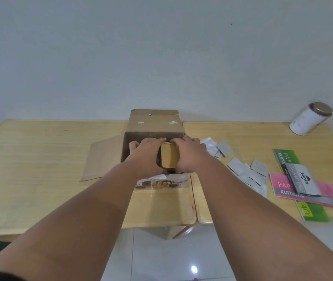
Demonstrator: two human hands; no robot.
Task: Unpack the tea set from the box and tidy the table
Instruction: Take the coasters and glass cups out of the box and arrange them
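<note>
Both hands reach into the open cardboard box (pixel 153 128) standing on the wooden desk (pixel 40 151). The left hand (pixel 147 157) and the right hand (pixel 189 155) are curled round the two sides of a tan wooden piece (pixel 169 157) that sits in the mouth of the box, fingers bent over its far edge and palms pressed to its flanks, so each hand grips it. What the piece is cannot be made out, since the hands cover most of it and the inside of the box is dark. One box flap (pixel 102 159) lies flat on the desk to the left; the near flap (pixel 161 182) carries a printed picture of what look like dark teapots and cups, partly hidden by the wrists.

To the right of the box lie scattered silvery sachets (pixel 240 165), their print too small to read. Further right are a green booklet (pixel 311 211) marked "PAP", "KUITA" and "40", a pink booklet (pixel 331 191) reading "PAP" and "KUITANSI", and on top of them a grey "JOYKO" "STAMP PAD" box (pixel 303 181). A white tin (pixel 309 119) with a bronze lid stands at the far right corner.
</note>
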